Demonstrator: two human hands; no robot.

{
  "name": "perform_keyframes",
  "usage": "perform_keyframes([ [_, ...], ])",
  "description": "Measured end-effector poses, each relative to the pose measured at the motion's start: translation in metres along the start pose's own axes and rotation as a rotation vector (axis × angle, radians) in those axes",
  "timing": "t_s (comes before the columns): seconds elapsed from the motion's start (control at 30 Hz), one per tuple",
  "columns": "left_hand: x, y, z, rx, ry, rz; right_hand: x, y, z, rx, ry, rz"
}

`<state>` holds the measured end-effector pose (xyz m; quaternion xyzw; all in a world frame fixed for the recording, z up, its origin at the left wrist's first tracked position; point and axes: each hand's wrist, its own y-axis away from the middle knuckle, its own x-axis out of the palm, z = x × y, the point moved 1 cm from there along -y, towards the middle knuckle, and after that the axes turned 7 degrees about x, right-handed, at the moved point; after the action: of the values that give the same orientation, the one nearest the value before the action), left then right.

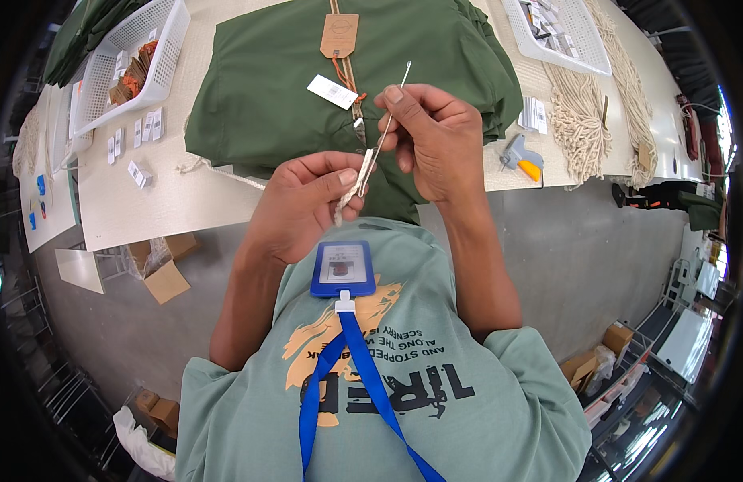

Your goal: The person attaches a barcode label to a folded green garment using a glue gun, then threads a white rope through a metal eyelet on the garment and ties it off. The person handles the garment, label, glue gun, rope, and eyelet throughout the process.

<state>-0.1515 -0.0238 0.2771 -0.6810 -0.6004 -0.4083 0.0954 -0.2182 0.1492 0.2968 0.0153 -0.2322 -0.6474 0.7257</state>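
My left hand [295, 197] pinches the end of a braided cream cord [341, 210] between thumb and fingers. In my right hand [444, 145] is a long, thin metal threading needle [405, 74], held slantwise between thumb and forefinger. Its lower part, bent like a narrow loop, lies against the cord end; whether the cord passes through it I cannot tell. Both hands are over the near edge of a folded dark green garment [267, 88]. A brown card tag [339, 36] and a white label [333, 91] hang on orange string by the garment's zip.
A white basket [174, 48] of tags stands at left, another basket [596, 60] at right. Cream cords [580, 120] lie in bundles on the right of the table. A grey tagging gun [516, 151] and white labels [534, 115] are near my right hand. Below is an open carton [166, 281].
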Motion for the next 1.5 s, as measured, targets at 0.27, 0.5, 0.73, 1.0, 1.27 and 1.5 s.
perform_keyframes([
  [0.27, -0.003, -0.001, 0.0, 0.014, 0.002, 0.039, 0.003, -0.003, -0.004, 0.029, -0.02, -0.023],
  [0.5, -0.004, -0.001, -0.003, 0.013, -0.037, 0.037, 0.006, -0.005, -0.005, 0.008, -0.03, -0.043],
  [0.73, -0.003, 0.002, 0.001, 0.084, -0.059, 0.02, 0.006, -0.006, -0.004, -0.025, -0.038, -0.063],
  [1.0, -0.001, 0.004, 0.003, 0.14, -0.113, -0.032, 0.009, -0.008, -0.001, -0.058, -0.043, -0.077],
  [1.27, -0.003, 0.003, -0.006, 0.108, -0.106, -0.066, 0.013, -0.009, 0.0, -0.046, 0.007, -0.082],
  [1.5, -0.002, 0.001, -0.005, 0.124, -0.177, -0.064, 0.013, -0.01, 0.0, -0.032, 0.027, -0.087],
])
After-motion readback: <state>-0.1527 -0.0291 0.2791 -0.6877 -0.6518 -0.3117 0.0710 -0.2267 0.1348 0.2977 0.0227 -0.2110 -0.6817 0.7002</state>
